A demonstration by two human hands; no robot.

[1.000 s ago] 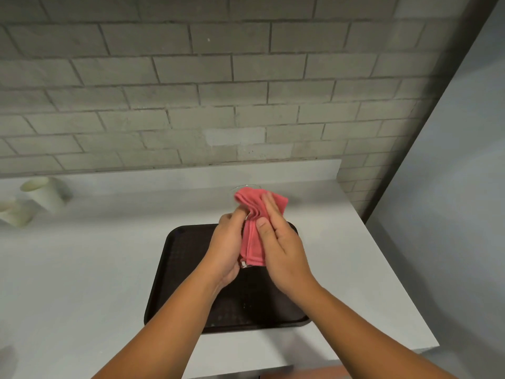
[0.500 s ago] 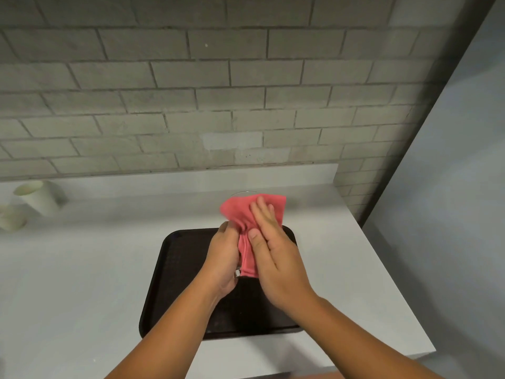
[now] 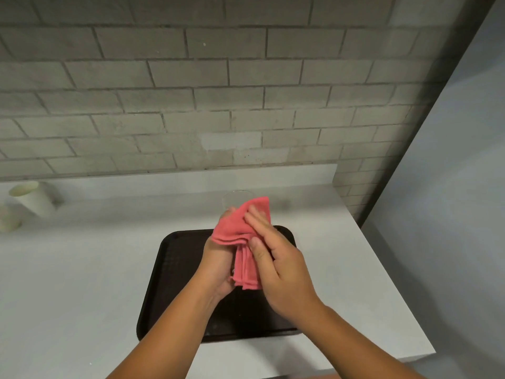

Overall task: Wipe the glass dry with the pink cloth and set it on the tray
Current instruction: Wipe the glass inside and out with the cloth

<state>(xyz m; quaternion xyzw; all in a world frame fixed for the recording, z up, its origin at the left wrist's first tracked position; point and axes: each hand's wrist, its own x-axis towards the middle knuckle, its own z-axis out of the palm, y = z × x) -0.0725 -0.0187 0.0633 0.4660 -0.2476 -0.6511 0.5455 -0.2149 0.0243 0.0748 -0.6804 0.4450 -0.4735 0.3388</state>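
Note:
A clear glass [image 3: 234, 197] is held above the dark tray [image 3: 175, 272]; only its rim shows past the cloth. My left hand [image 3: 217, 265] grips the glass from the left and below. The pink cloth [image 3: 240, 228] is draped over the glass's side and hangs down in folds. My right hand [image 3: 278, 266] presses the cloth against the glass, fingers spread over it. The glass body is mostly hidden by cloth and hands.
The tray lies on a white counter [image 3: 68, 269] against a grey brick wall. Two pale cups [image 3: 32, 196] stand at the far left. The counter's right edge [image 3: 388, 272] drops off beside a grey wall.
The cloth has slid leftwards around the glass and now covers part of my left hand's fingers. More of the glass rim shows at the top. Both hands stay above the tray.

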